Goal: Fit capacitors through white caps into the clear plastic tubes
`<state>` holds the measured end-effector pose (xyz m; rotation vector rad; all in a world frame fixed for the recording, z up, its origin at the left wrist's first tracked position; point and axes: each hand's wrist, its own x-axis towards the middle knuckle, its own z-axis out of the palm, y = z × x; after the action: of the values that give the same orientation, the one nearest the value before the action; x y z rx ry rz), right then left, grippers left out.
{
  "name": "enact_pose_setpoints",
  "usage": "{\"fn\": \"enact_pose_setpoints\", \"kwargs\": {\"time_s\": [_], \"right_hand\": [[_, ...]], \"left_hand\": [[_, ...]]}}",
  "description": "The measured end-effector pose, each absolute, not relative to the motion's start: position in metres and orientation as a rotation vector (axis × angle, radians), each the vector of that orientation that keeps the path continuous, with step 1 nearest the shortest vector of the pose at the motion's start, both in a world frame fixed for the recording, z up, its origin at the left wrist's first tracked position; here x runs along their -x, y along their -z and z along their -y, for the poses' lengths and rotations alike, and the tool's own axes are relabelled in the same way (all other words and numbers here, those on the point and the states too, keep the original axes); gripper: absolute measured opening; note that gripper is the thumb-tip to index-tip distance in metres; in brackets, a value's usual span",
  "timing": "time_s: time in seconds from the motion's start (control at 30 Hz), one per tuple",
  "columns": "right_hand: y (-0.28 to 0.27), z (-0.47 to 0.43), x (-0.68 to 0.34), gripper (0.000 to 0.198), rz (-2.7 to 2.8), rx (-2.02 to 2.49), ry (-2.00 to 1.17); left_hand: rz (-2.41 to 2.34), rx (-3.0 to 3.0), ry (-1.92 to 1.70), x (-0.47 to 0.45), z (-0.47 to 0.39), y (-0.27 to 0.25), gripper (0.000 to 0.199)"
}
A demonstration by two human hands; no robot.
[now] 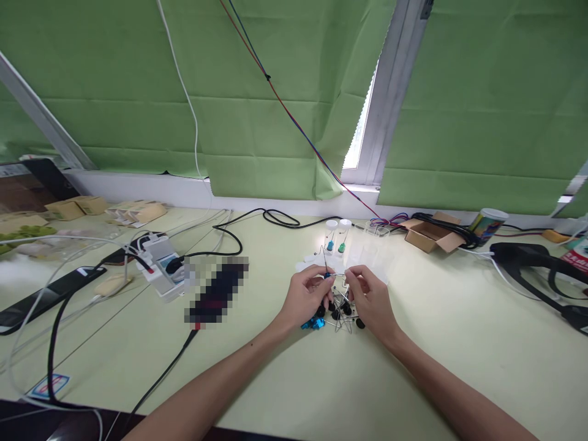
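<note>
My left hand [309, 295] is closed, pinching a small dark blue part [327, 275] from which a thin bent wire sticks up. A short thin metal rod [339, 274] runs sideways from that part to the fingertips of my right hand [371, 300], which are pinched on its other end. Under both hands lies a pile of crossed metal rods [343, 323] mixed with black round pieces [361, 323]. Shiny bright blue parts [313, 323] rest at the pile's left side, below my left hand. My fingers partly hide the pile.
Two small white-capped bottles [343, 228] with blue and green needle tips stand behind my hands. An open cardboard box [425, 237], a can [489, 225] and a black headset-like frame [519, 263] are to the right. A power strip [162, 269], cables and a pixelated device [217, 291] lie left.
</note>
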<state>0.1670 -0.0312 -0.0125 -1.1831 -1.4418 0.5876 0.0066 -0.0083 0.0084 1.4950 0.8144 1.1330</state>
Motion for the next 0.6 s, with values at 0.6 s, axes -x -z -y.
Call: {"fn": "enact_pose_setpoints", "kwargs": {"time_s": [0.6], "right_hand": [[0.0115, 0.0335, -0.1666, 0.024, 1.378, 1.157, -0.505]], "left_hand": [[-0.846, -1.489, -1.129, -0.0072, 0.0095, -0.0108, 0.031]]}}
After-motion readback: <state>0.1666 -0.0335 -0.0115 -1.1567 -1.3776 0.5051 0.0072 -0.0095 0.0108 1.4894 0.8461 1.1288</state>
